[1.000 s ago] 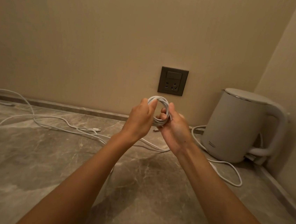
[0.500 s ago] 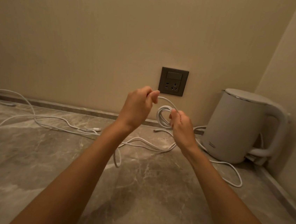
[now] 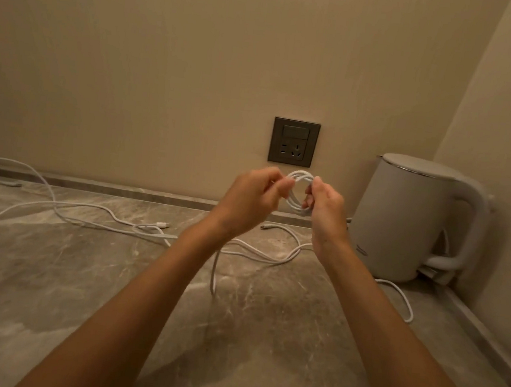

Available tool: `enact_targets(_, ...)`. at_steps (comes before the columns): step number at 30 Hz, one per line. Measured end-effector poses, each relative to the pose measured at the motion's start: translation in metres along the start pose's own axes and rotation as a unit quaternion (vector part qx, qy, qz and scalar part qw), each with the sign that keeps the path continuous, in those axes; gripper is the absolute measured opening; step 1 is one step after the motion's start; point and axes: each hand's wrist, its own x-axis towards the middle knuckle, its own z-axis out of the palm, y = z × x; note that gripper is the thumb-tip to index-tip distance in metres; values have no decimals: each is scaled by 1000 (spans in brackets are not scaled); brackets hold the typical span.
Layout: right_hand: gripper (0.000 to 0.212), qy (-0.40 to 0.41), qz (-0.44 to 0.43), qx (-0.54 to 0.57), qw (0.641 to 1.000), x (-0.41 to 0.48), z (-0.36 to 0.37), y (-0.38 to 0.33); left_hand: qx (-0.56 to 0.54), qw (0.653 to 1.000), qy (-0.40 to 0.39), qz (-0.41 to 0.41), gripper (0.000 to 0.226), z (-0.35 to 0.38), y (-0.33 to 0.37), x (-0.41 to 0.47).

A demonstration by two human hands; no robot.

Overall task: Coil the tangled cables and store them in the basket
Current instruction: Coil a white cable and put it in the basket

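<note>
A small coil of white cable hangs in the air in front of the wall socket, held between both hands. My right hand grips the coil's right side. My left hand pinches the cable at the coil's left side. The loose tail of this cable drops from my left hand to the marble counter. More white cable lies tangled across the counter to the left, with a plug end showing. No basket is in view.
A white electric kettle stands at the back right corner, with its cord looping on the counter. A dark wall socket sits above the counter's back ledge. Walls close the back and the right side.
My left hand, which had pulled up and away from the coil half a second ago, has come back to it, laying another loop on. The coil sits slightly higher.
</note>
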Motion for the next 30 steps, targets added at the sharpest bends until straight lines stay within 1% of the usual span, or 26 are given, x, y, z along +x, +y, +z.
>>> enact_targets(2,34,21,17,68,997,3,-2,-2,48,997,-63,11,22,11,-2,-2)
enact_targets(4,35,31,39,141,989,6,-3,-6,81,992,-96,13,23,15,-9,-4)
enact_targets(7,33,16,71,228,971,9,-3,-11,118,989,-90,3,26,13,-21,-4)
enact_targets(9,32,-9,85,271,959,7,-1,-15,123,988,-93,-21,27,10,-26,-3)
enact_targets(12,32,-51,105,303,946,5,0,-17,128,983,-121,-53,27,7,-30,-2)
enact_targets(17,30,-115,140,323,929,5,-7,-20,106,975,-171,-95,24,1,-39,-5)
enact_targets(19,30,-170,161,299,925,4,-12,-23,113,970,-189,-105,24,-2,-47,-6)
enact_targets(21,30,-243,187,221,926,0,-16,-26,115,966,-196,-122,26,-6,-52,-7)
enact_targets(23,35,-301,211,164,915,-3,-18,-27,98,965,-192,-146,30,-10,-54,-7)
enact_targets(27,46,-370,232,95,895,-6,-18,-27,-1,954,-180,-240,28,-20,-52,-6)
enact_targets(29,48,-398,241,22,885,-6,-16,-24,-4,953,-163,-256,32,-22,-47,-5)
enact_targets(30,43,-411,243,-26,879,-7,-13,-22,11,956,-145,-256,35,-23,-46,-4)
